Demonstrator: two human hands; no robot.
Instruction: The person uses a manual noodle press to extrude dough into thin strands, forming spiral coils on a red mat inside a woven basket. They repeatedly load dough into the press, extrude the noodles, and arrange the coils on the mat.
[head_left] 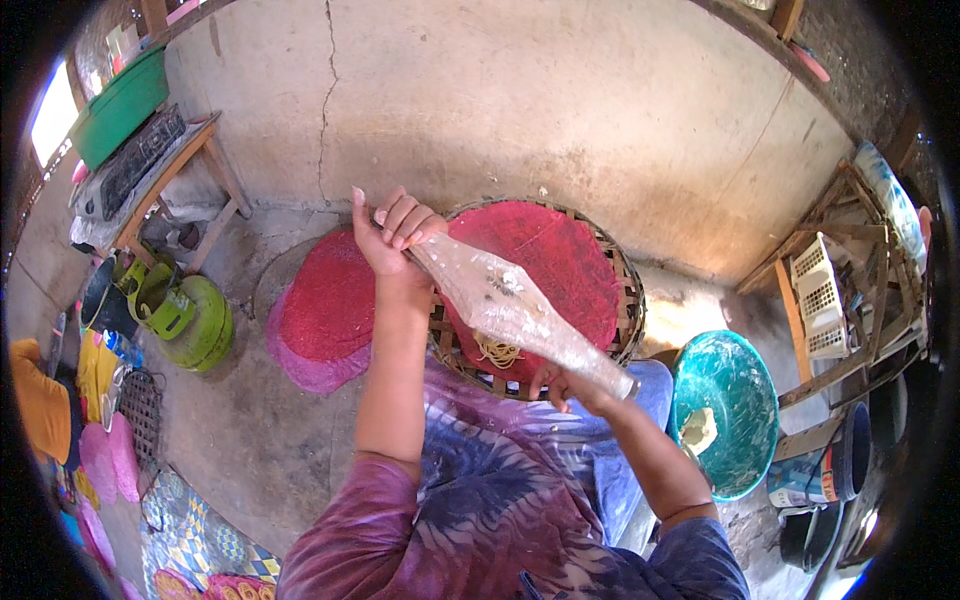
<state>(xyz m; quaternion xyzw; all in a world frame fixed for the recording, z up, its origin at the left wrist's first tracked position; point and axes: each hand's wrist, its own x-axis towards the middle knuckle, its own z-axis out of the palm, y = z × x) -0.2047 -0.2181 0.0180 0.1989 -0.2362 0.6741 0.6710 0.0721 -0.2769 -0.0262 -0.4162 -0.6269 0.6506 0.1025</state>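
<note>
A long, pale, dough-smeared bag, like a piping bag (500, 290), stretches slantwise before me. It is wide in the middle, narrow toward both ends, with a dark round tip at the lower right. My left hand (405, 228) has its fingers curled round the upper left end, thumb pointing up. Near the lower right end, my right hand (575, 388) grips from beneath, its palm partly hidden by the bag. Below lies a round woven tray (628, 300) lined with red cloth (575, 250). Thin yellowish dough strands (497, 350) rest on its near part.
A teal basin (735, 420) at the right holds a pale dough lump (698, 430). Red round cloths (325, 300) lie left of the tray. A green gas cylinder (195, 320) stands farther left, by a wooden table (180, 170) with a stove. The wall (500, 100) closes the far side.
</note>
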